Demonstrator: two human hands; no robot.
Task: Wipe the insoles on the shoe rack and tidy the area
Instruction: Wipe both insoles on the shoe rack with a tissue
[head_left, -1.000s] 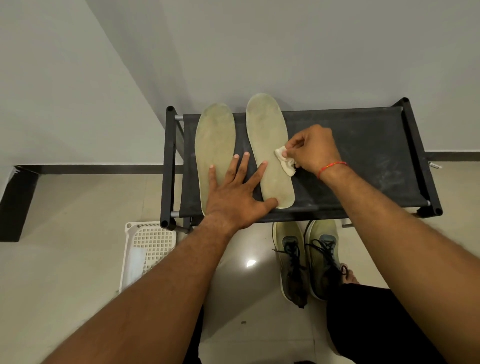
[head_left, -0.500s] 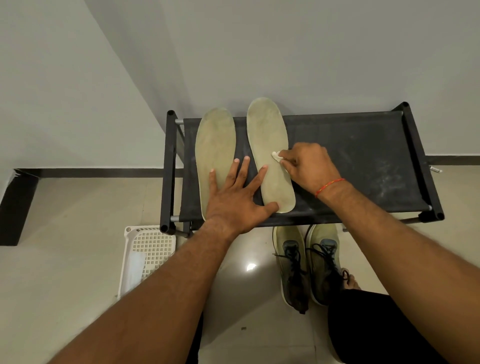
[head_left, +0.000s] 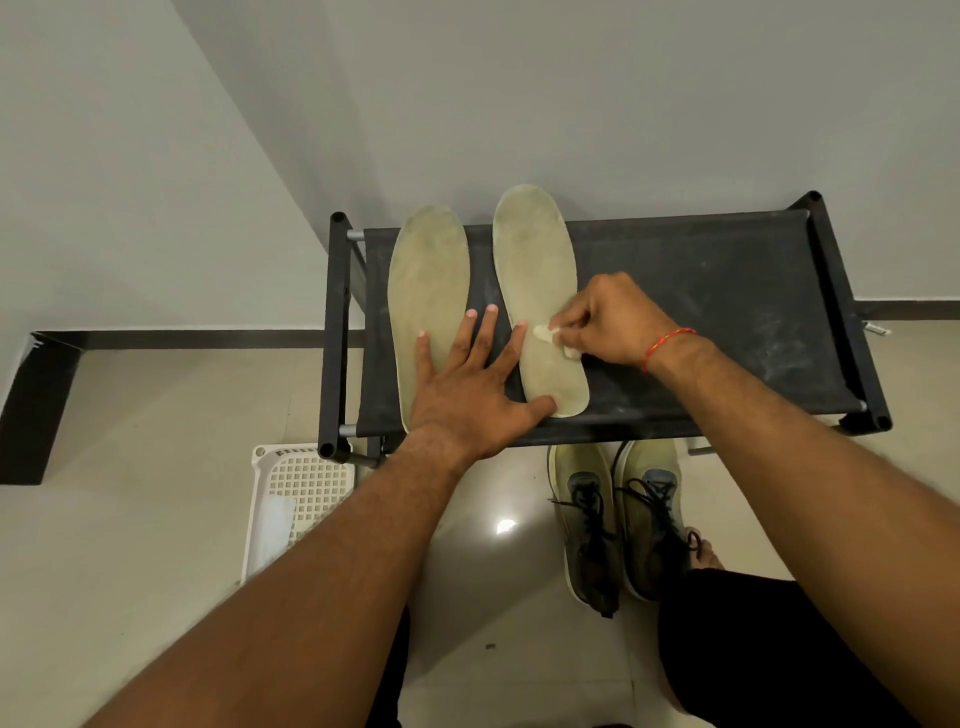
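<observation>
Two pale yellow-green insoles lie side by side on the black fabric shelf of the shoe rack (head_left: 727, 291). My left hand (head_left: 472, 384) lies flat with spread fingers across the heel ends of the left insole (head_left: 428, 270) and the right insole (head_left: 535, 260), its thumb on the right insole's heel. My right hand (head_left: 613, 322) pinches a small white wipe (head_left: 550, 335) and presses it onto the lower middle of the right insole.
A pair of olive sneakers with black laces (head_left: 618, 514) stands on the tiled floor below the rack's front edge. A white perforated plastic basket (head_left: 296, 493) lies on the floor at the rack's lower left. A wall stands behind the rack.
My right hand has rubbed the wipe back and forth over the right insole's lower half. My left hand has stayed pressed on the heels.
</observation>
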